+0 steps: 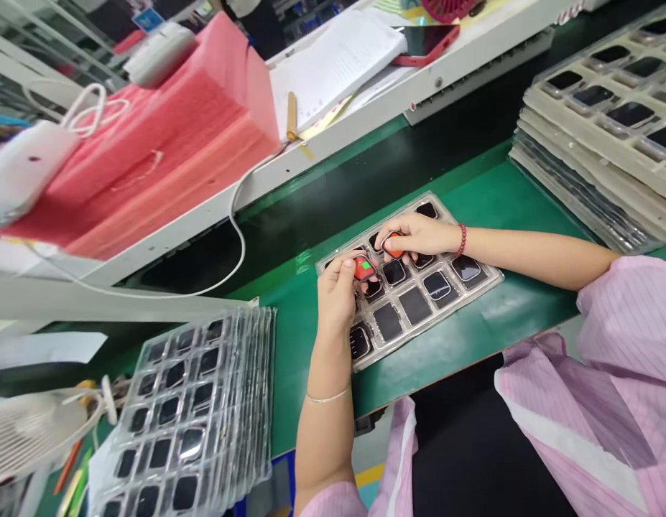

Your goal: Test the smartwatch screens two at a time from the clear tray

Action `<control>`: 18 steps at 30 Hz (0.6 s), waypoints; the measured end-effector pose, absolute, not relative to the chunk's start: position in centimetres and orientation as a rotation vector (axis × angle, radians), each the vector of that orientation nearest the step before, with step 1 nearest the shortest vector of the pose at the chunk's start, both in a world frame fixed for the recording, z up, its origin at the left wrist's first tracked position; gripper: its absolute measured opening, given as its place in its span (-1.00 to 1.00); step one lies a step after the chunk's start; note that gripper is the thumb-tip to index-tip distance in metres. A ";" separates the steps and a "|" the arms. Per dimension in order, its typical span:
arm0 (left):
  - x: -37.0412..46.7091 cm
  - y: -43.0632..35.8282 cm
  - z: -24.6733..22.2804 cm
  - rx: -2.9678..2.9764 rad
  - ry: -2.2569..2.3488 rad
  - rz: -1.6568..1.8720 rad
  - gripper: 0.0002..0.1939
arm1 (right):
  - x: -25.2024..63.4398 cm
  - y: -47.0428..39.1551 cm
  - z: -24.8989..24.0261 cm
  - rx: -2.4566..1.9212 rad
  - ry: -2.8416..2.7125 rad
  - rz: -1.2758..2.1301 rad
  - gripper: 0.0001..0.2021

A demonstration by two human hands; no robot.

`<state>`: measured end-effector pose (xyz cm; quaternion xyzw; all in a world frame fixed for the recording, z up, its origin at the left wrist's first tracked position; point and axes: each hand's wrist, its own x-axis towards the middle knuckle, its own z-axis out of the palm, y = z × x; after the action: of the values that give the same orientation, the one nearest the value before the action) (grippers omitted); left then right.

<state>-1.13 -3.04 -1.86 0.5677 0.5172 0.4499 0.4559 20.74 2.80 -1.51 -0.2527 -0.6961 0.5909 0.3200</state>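
Observation:
My left hand (337,298) grips a smartwatch body (363,268) between thumb and fingers; its lit face shows red with a green patch. A second smartwatch body (396,245), with an orange-red face, is pinched in my right hand (422,233), just to the right of the first. Both hands hover over a clear plastic tray (434,313) lying at a slant on the green mat. Dark watch faces, such as one watch (437,286) at the lower right, sit in several of its pockets. Some pockets near the front edge appear to hold no watch.
On the left stands a stack of clear trays (203,409) with dark watches; another tall stack (596,165) is at the right. Pink foam (203,122), papers (333,64) and a red-cased phone (427,43) rest on the shelf. A white cable (241,237) hangs down.

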 end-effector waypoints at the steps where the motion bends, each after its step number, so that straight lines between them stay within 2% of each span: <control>1: -1.1 -3.0 -1.9 1.422 1.267 1.089 -0.62 | 20.7 2.9 -1.7 -0.644 -1.843 1.519 -0.88; 11: -0.8 -3.1 -1.7 1.433 1.213 1.075 -0.58 | 20.7 2.7 -1.9 -0.563 -1.904 1.380 -0.83; 18: -0.9 -3.1 -2.0 1.540 1.218 1.058 -0.42 | 20.7 2.8 -2.3 -0.582 -1.991 1.197 -0.74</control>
<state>-0.88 -3.07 -2.03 0.6200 0.4905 0.4259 0.4400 20.69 2.81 -2.25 -0.2264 -0.7740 0.4655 0.3646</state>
